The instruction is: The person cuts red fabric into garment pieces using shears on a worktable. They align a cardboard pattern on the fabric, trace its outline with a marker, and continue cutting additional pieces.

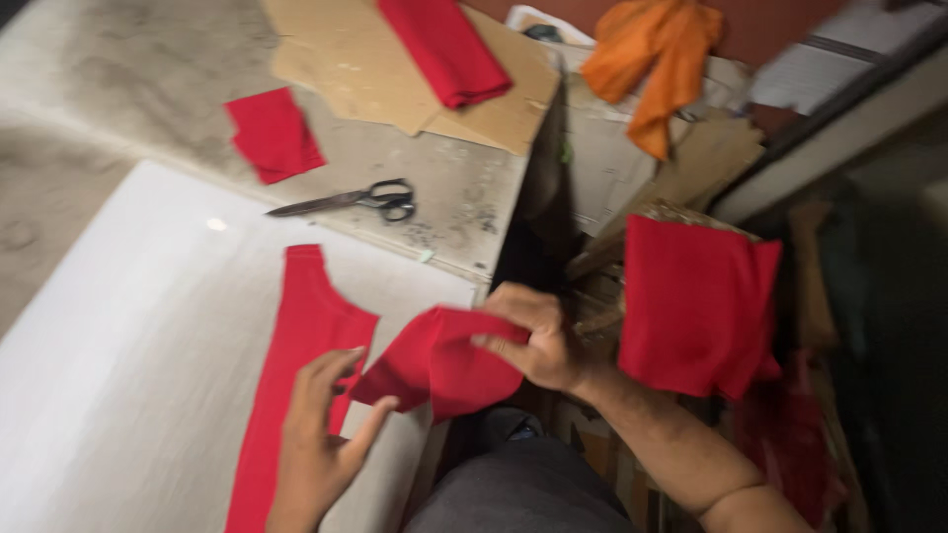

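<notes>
While I look down from the head camera, the biggest thing I see is the white sheet [128,395] spread over the worktable [118,99], and I place everything else against it. On its right part lies a long red cut panel [296,365], flat with a curved notch at its upper right, probably laid out so its shape stays readable. Off the sheet's right edge, a stack of red pieces [696,306] sits on some clutter, within easy reach of my right arm. Beyond the sheet's far edge I see brown card pattern pieces [395,69] with a folded red cloth [444,49] on top, an orange rag [657,59] further right, a small red scrap [274,133] and black-handled scissors [355,200] lying just off the sheet.

Over the sheet's near right corner I hold a small red fabric piece [439,360] between both hands. My right hand [538,341] is curled, fingers pinching its upper right edge. My left hand [321,434] pinches its lower left corner between thumb and fingers, palm partly over the long panel. The piece hangs slack between the two grips, lifted clear of the sheet, seemingly so it can be turned or opened
</notes>
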